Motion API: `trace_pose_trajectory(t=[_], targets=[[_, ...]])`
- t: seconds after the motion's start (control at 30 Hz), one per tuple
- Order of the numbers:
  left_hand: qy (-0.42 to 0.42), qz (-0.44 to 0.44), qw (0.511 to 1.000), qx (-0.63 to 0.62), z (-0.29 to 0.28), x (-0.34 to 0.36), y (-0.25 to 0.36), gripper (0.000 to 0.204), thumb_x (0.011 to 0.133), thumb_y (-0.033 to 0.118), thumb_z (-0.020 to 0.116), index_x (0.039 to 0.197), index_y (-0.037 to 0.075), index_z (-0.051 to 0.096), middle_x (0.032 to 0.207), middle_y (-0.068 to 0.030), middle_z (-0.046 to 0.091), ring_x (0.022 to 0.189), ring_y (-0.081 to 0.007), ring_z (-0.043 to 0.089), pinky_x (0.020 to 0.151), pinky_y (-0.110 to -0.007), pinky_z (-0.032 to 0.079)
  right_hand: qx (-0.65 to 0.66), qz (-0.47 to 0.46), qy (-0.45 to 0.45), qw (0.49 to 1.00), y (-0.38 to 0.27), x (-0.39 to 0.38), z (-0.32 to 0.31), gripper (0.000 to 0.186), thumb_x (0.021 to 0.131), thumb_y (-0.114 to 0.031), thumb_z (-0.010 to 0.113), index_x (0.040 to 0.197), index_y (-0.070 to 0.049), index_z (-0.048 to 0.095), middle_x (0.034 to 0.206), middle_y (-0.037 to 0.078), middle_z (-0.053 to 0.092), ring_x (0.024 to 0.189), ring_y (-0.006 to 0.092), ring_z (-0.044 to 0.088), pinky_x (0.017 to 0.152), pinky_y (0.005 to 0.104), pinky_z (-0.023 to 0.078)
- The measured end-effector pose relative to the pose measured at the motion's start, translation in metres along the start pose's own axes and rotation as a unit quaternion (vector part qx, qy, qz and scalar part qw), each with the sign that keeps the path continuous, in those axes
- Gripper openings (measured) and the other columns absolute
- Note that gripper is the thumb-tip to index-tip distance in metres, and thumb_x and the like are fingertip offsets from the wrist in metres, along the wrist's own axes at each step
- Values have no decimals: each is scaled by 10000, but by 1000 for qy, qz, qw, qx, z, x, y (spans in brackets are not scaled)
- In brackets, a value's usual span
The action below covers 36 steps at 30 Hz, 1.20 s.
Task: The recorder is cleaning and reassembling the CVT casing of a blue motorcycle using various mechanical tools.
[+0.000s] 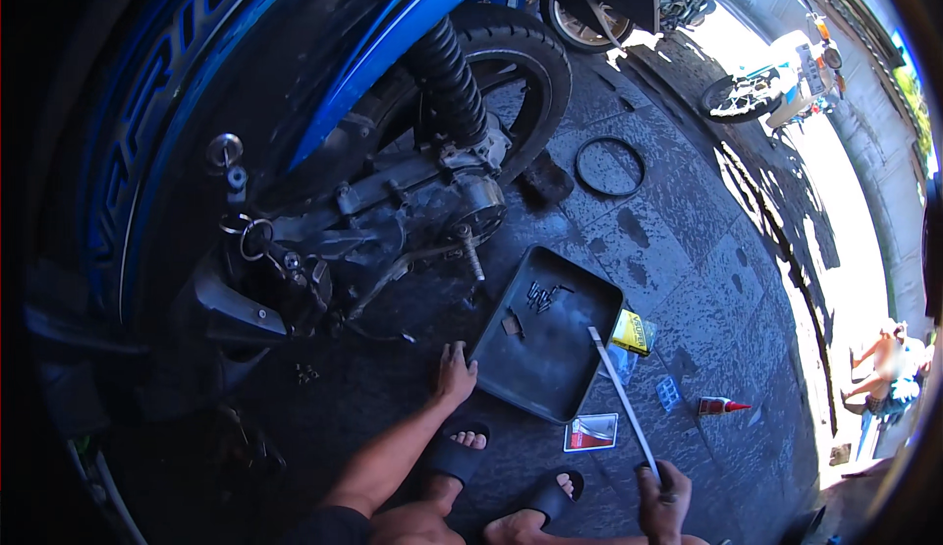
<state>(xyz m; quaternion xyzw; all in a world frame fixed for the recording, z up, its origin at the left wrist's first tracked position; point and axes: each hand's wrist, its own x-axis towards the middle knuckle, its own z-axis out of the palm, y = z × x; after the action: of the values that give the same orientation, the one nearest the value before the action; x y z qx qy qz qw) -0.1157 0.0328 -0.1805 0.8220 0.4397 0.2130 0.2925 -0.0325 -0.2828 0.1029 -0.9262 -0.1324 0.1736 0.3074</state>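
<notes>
My left hand is beside the near left corner of a black rectangular tray. Its fingers are apart, pointing away from me, and the thumb side comes close to the rim; whether it touches is unclear. Several small dark bolts and a small brown piece lie in the tray. At lower right, my right hand is closed around the near end of a long, thin, flat metal bar. The bar slants up and left, its far tip over the tray's right edge.
A blue scooter with exposed engine parts stands at left. A black belt lies on the floor beyond the tray. Beside the tray are a yellow packet, a red-and-white card and a red-tipped bottle. People sit at far right.
</notes>
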Motion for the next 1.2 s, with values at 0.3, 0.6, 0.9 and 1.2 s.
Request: trace_pose_trajectory(t=[0.3, 0.6, 0.9, 1.2], targets=[[0, 2, 998, 55, -45, 23, -35, 274, 870, 106, 613, 1129, 28, 570, 1126, -198, 575, 1024, -406, 584, 884, -474, 479, 69, 24, 66, 995, 27, 0, -36, 184, 899, -156, 624, 857, 22, 647, 634, -15, 517, 568, 63, 459, 512, 247, 331], [-203, 172, 962, -60, 56, -6, 62, 166, 875, 197, 630, 997, 85, 624, 1041, -115, 601, 947, -326, 610, 794, -451, 513, 17, 18, 31, 999, 8, 7, -32, 204, 886, -144, 606, 888, 53, 660, 699, 63, 595, 647, 112, 532, 591, 273, 410], [-331, 164, 924, 100, 128, -14, 94, 197, 846, 119, 577, 988, -8, 625, 1010, -188, 629, 932, -398, 646, 799, -484, 542, 28, -66, 39, 997, 11, 0, -22, 214, 943, -199, 628, 942, 11, 669, 643, 84, 560, 600, 126, 484, 557, 313, 418], [-263, -311, 659, -633, -16, 22, 90, 147, 974, 217, 552, 923, 85, 593, 823, -102, 657, 580, -123, 577, 511, -273, 485, 102, -19, -118, 988, -8, -16, 39, 202, 952, -181, 593, 935, 9, 661, 677, 89, 600, 612, 139, 499, 574, 328, 430]])
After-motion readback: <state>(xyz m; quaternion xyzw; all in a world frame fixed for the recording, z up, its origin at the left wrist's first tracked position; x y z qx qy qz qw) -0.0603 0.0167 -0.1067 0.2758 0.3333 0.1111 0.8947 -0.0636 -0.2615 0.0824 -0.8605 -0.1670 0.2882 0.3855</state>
